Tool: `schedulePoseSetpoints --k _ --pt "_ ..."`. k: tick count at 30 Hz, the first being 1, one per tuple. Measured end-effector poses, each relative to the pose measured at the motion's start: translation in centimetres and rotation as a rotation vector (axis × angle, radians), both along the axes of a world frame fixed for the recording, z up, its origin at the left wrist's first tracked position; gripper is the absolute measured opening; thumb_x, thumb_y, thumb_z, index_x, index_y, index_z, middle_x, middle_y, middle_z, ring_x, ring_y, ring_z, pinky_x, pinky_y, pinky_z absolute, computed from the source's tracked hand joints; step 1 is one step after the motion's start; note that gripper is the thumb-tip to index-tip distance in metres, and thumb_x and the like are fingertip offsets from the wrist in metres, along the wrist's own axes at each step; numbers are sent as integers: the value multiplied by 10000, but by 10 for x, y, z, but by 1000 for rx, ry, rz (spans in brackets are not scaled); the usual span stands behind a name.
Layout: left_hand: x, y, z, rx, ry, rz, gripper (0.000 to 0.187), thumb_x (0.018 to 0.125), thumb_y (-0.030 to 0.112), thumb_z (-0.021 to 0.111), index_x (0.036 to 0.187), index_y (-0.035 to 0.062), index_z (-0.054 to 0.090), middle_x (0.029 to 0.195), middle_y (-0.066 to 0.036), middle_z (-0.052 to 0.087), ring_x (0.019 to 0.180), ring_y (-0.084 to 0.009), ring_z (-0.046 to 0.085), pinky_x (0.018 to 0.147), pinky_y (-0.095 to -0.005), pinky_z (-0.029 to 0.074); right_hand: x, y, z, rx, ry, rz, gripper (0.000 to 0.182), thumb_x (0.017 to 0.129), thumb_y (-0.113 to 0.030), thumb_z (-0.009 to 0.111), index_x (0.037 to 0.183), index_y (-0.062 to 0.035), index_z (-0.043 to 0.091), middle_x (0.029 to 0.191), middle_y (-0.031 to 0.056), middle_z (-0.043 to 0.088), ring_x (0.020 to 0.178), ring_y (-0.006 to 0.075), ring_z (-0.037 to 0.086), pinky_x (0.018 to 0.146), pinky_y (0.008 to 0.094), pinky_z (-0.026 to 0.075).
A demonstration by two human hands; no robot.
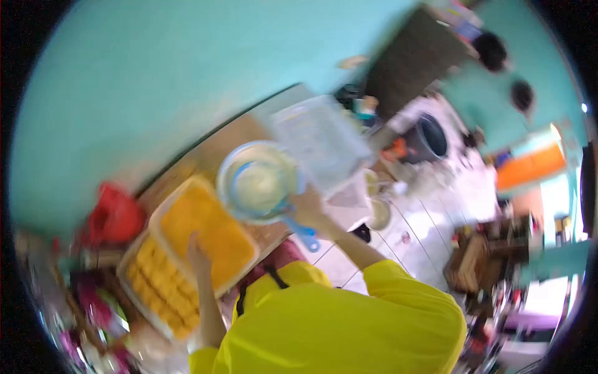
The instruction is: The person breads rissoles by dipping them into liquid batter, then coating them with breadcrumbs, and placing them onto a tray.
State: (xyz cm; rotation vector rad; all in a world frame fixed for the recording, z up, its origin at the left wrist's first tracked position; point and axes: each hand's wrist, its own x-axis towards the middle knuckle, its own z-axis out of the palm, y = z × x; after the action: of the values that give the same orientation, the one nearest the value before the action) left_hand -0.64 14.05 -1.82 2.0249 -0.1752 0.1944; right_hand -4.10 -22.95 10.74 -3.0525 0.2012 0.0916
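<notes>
My left hand (199,254) reaches over a pale tray (252,240) with a flat orange-yellow filling, one finger stretched out above its surface. This tray overlaps a second tray (138,305) holding rows of yellow pieces. My right hand (306,206) is at the right rim of a whitish bowl (227,167), its fingers smeared by motion. In the bowl sits a blue-rimmed strainer with a blue handle (302,234) pointing down past my right hand. Pale, creamy-looking stuff (257,181) shows inside it. I cannot tell what the right fingers hold.
A clear plastic container (321,137) stands on the wooden table (218,140) behind the bowl, against a turquoise wall (156,75). A red item (115,215) lies at the left. Past the table's right end are a tiled floor (411,230) and a dark bucket (430,137).
</notes>
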Motion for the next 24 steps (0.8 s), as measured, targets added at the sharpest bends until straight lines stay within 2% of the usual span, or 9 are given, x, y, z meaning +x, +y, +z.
schedulePoseSetpoints --k 3,6,9,12,14,17,20,23,24 --pt "8 -10 -22 451 63 -137 523 870 150 535 1374 108 401 1428 -210 337 1336 -388 276 1048 -558 266 -1 22 30 324 317 -205 432 805 -409 606 1097 -96 547 988 171 632 1069 362 538 849 620 348" --pt "0 -60 63 884 561 -104 798 819 332 619 1478 256 175 1533 -190 24 1395 -409 65 974 -729 169 -6 19 -11 551 17 -172 407 785 -393 624 1001 -49 594 832 202 633 818 399 614 739 553 424" --pt "2 -44 10 967 482 -123 981 742 514 652 1480 334 31 1530 -166 -123 1402 -407 -23 894 -804 131 -9 26 15 247 99 -114 358 789 -354 647 982 -55 612 939 177 642 952 349 588 858 495 422" --pt "4 -49 31 992 563 -142 991 719 573 646 1481 326 62 1536 -167 -89 1403 -404 -5 931 -779 124 -11 5 -37 262 -2 40 378 707 -307 692 989 -60 639 986 159 632 944 332 592 816 444 466" --pt "3 -47 26 973 554 -123 987 716 580 645 1478 338 66 1539 -156 -79 1406 -395 -12 946 -771 100 -11 16 -30 135 -39 -34 406 681 -289 707 1008 -59 632 979 160 633 964 337 585 837 440 459" --pt "0 -45 35 926 573 -132 978 717 573 651 1473 358 69 1545 -122 -84 1411 -380 -22 968 -756 64 -15 19 -22 165 -194 44 344 730 -222 710 993 -39 583 842 160 642 814 283 641 689 406 513" --pt "1 -43 28 884 556 -128 958 726 561 652 1470 361 81 1543 -100 -118 1412 -374 -17 975 -753 63 7 7 24 942 345 -314 206 842 -157 621 932 -21 496 718 142 619 618 216 642 493 361 499" --pt "-1 -42 26 872 529 -120 938 732 545 658 1466 362 103 1540 -85 -139 1413 -366 -16 977 -754 58 14 4 47 910 219 -190 222 833 -118 646 886 -22 453 590 86 569 386 167 551 314 281 386" --pt "-1 -42 25 870 533 -118 935 733 542 659 1465 362 105 1540 -85 -136 1413 -364 -16 977 -754 57 15 10 62 762 294 -172 251 793 -85 663 940 -21 470 685 152 598 611 237 645 463 346 481"
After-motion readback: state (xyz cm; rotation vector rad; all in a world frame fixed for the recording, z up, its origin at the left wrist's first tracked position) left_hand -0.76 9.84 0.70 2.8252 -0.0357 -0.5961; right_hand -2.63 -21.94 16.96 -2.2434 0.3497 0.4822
